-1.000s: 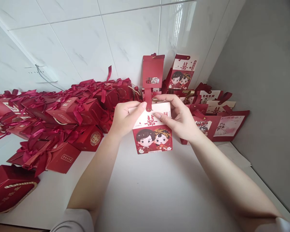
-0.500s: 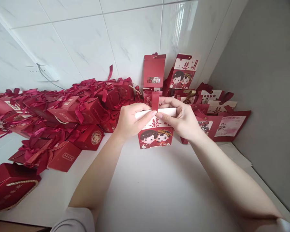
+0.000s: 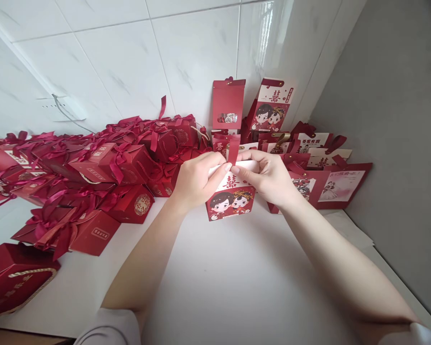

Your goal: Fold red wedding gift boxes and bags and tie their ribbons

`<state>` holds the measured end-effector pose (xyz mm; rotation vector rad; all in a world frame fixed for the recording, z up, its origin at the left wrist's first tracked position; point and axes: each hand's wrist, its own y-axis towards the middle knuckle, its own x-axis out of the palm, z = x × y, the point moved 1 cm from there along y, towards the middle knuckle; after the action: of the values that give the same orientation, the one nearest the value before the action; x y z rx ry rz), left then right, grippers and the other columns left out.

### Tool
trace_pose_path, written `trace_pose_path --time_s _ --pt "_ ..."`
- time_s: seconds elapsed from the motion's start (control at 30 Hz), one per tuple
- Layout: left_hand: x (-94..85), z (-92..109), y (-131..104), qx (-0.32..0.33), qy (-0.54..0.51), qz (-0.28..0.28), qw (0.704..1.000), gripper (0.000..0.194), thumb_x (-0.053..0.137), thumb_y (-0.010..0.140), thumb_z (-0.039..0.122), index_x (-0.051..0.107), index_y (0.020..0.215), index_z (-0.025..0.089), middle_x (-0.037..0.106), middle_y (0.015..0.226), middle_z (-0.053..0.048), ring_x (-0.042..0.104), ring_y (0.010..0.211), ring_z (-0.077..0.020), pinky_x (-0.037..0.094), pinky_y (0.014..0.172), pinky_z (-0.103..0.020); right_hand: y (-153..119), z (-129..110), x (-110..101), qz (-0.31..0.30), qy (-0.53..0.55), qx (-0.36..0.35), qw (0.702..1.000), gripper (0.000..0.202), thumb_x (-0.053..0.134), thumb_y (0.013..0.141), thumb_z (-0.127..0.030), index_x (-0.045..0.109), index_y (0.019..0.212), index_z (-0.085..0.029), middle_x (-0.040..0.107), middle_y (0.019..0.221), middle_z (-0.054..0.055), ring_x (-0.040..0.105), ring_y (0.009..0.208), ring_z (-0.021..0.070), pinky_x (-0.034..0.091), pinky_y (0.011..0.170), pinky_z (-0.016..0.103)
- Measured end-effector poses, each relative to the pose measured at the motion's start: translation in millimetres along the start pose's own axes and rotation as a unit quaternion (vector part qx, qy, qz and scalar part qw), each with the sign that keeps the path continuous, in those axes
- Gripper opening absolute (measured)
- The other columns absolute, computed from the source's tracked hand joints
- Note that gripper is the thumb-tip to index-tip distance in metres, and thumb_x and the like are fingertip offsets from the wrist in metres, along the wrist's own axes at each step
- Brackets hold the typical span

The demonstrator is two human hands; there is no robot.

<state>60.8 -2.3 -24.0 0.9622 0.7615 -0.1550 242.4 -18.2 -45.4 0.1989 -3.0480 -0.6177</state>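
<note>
A red and white gift box (image 3: pixel 231 203) with two cartoon figures and a red character on its front stands upright on the white table. My left hand (image 3: pixel 199 182) grips the left side of its white top, thumb in front and fingers bent behind. On the other side my right hand (image 3: pixel 267 177) pinches the same top edge, its thumb tip close to the left thumb. A dark red ribbon (image 3: pixel 233 149) rises from the top between both hands. The fingers partly cover the upper part of the box.
To the left, red boxes (image 3: pixel 96 230) with ribbon bows lie heaped along the tiled wall. A red box with a rope handle (image 3: pixel 21 282) sits at the near left. Behind and right stand more printed gift boxes (image 3: pixel 271 115) and a flat red bag (image 3: pixel 345 187) near the grey wall.
Both hands still hold the top of the box. The right hand has shifted slightly left, the left hand's fingers are a little lower, and the ribbon leans slightly more to the right.
</note>
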Motion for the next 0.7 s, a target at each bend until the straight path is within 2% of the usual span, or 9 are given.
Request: trace_pose_path --time_s 0.1,0.2,0.3,0.4,0.47,0.53,0.6,0.7 --pt "0.9 0.7 -0.4 0.004 -0.001 0.006 1.000 0.024 0.056 0.095 0.029 0.057 0.073 0.018 0.055 0.068 0.002 0.047 0.063 -0.0106 0.036 0.062 -0.026 -0.4 0.3 0.9 0.013 -0.011 -0.014 1.000 0.032 0.082 0.074 -0.045 0.070 0.090 -0.019 0.065 0.076 0.001 0.058 0.063 0.0155 0.047 0.054 0.028" --pt "-2.1 4.3 1.2 -0.005 -0.013 0.009 1.000 0.024 0.058 0.093 0.030 0.062 0.073 0.018 0.059 0.067 0.001 0.049 0.062 -0.0112 0.038 0.062 -0.027 0.2 -1.0 -0.6 0.000 -0.017 -0.018 1.000 0.030 0.081 0.075 -0.043 0.071 0.090 -0.019 0.066 0.079 0.002 0.059 0.063 0.0148 0.046 0.054 0.028" --pt "-4.7 3.6 3.6 -0.081 -0.077 0.022 0.993 0.022 0.065 0.088 0.034 0.068 0.073 0.018 0.064 0.067 0.000 0.055 0.063 -0.0121 0.040 0.061 -0.026 1.7 -0.7 -2.6 -0.019 0.015 -0.001 1.000 0.031 0.082 0.076 -0.043 0.071 0.094 -0.021 0.071 0.089 0.002 0.065 0.074 0.0175 0.052 0.064 0.029" --pt "-1.3 -7.6 4.7 -0.210 -0.210 0.062 0.953 0.024 0.076 0.079 0.041 0.072 0.075 0.018 0.067 0.071 -0.002 0.060 0.064 -0.0141 0.043 0.057 -0.025 3.5 6.0 -0.8 -0.050 0.084 0.092 0.991 0.033 0.075 0.082 -0.050 0.072 0.098 -0.021 0.075 0.095 0.005 0.070 0.081 0.0198 0.056 0.071 0.031" --pt "4.2 -18.6 4.3 -0.290 -0.302 0.080 0.905 0.029 0.080 0.074 0.046 0.073 0.079 0.019 0.070 0.075 -0.003 0.063 0.067 -0.0161 0.048 0.059 -0.026 5.1 13.9 2.0 -0.072 0.130 0.162 0.976 0.036 0.071 0.085 -0.054 0.072 0.095 -0.020 0.077 0.095 0.008 0.072 0.081 0.0215 0.058 0.074 0.033" --pt "9.4 -28.3 3.5 -0.344 -0.367 0.081 0.861 0.033 0.080 0.073 0.050 0.072 0.082 0.019 0.072 0.080 -0.005 0.067 0.072 -0.0181 0.052 0.064 -0.028 7.6 22.1 3.4 -0.057 0.163 0.192 0.966 0.035 0.070 0.086 -0.054 0.073 0.092 -0.019 0.078 0.095 0.009 0.073 0.080 0.0222 0.059 0.076 0.035" --pt "12.0 -34.2 2.7 -0.370 -0.398 0.051 0.838 0.036 0.077 0.075 0.053 0.072 0.084 0.019 0.074 0.087 -0.006 0.069 0.078 -0.0201 0.054 0.068 -0.029 10.3 28.1 2.5 -0.019 0.178 0.194 0.965 0.031 0.071 0.085 -0.050 0.073 0.089 -0.019 0.078 0.093 0.009 0.074 0.078 0.0223 0.060 0.075 0.035" --pt "10.6 -36.2 1.6 -0.394 -0.391 -0.037 0.831 0.040 0.071 0.079 0.058 0.074 0.093 0.019 0.076 0.096 -0.009 0.071 0.081 -0.0237 0.055 0.067 -0.031 12.9 30.3 -1.2 0.021 0.185 0.211 0.960 0.026 0.071 0.086 -0.045 0.073 0.085 -0.018 0.079 0.087 0.009 0.075 0.076 0.0241 0.061 0.073 0.036"
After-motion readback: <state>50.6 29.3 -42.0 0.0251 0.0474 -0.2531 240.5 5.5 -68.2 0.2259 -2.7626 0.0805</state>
